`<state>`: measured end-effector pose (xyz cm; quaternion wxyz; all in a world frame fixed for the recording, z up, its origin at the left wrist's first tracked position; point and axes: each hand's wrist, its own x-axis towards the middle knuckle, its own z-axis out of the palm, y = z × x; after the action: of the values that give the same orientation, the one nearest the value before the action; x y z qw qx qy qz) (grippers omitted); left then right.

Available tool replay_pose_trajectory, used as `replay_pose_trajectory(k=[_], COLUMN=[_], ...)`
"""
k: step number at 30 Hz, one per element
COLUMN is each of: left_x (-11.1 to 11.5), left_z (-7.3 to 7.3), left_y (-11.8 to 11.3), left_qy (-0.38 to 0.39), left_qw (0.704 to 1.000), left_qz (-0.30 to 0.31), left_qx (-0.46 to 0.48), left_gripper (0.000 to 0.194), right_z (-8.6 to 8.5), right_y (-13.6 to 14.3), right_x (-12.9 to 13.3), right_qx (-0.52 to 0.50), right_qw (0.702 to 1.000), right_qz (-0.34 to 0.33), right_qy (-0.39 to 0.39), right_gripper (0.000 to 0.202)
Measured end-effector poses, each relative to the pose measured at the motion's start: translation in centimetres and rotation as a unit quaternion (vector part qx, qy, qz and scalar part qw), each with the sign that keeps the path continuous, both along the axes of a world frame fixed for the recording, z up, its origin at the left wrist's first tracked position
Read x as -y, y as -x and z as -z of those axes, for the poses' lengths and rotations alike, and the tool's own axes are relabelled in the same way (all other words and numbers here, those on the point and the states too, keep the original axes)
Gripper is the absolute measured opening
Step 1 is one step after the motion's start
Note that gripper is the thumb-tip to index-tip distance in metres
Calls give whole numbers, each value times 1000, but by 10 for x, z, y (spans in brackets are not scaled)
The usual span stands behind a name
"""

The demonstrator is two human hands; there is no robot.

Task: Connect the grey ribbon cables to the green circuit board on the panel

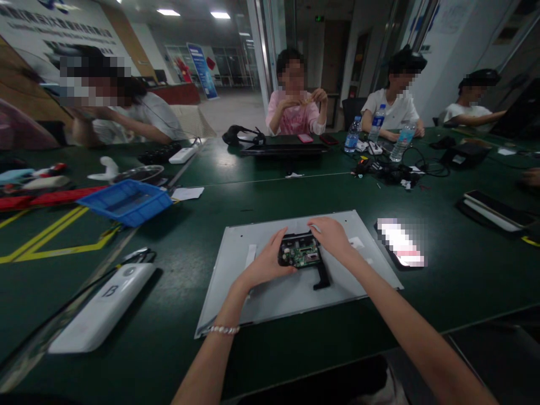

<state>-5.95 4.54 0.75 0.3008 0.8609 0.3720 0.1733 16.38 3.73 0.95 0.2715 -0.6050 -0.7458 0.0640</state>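
Note:
Both my hands are on a black plastic frame [323,278] that carries a green circuit board [300,256]. It rests on or just above a flat grey-white panel [270,301] lying on the table. My left hand [266,263] grips the left side of the frame, thumb along the near edge and fingers at the far corner. My right hand [331,239] is closed at the frame's far right corner, fingertips pinched on its edge. A narrow black arm of the frame points toward me. Small white pieces, perhaps tape, show on the panel.
A lit phone [399,242] lies right of the panel. On the left are a white power bank [105,306] with a cable and a blue basket [126,201]. Water bottles [404,143] and tangled cables [388,169] stand farther back. Several people sit around the green table [177,304].

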Motion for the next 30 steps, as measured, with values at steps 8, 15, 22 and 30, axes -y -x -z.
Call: replay_pose_trajectory(k=[8,15,22,30], left_x=[-1,-2,-3,-5], left_z=[5,12,14,15], left_y=[1,4,5,4], left_qy=[-24,-21,-20,-10], left_qw=[1000,1000,999,999], left_qz=[7,12,16,22], left_qx=[14,21,26,45], left_gripper=[101,102,102,104], right_z=[5,12,16,14], right_y=[49,48,51,53], right_x=[-20,-17,-19,-20], right_qx=[93,88,86,97], right_qw=[993,994,995,992], right_qz=[-46,-52,-53,-67], right_qy=[56,34,29,53], right_gripper=[26,27,27,27])
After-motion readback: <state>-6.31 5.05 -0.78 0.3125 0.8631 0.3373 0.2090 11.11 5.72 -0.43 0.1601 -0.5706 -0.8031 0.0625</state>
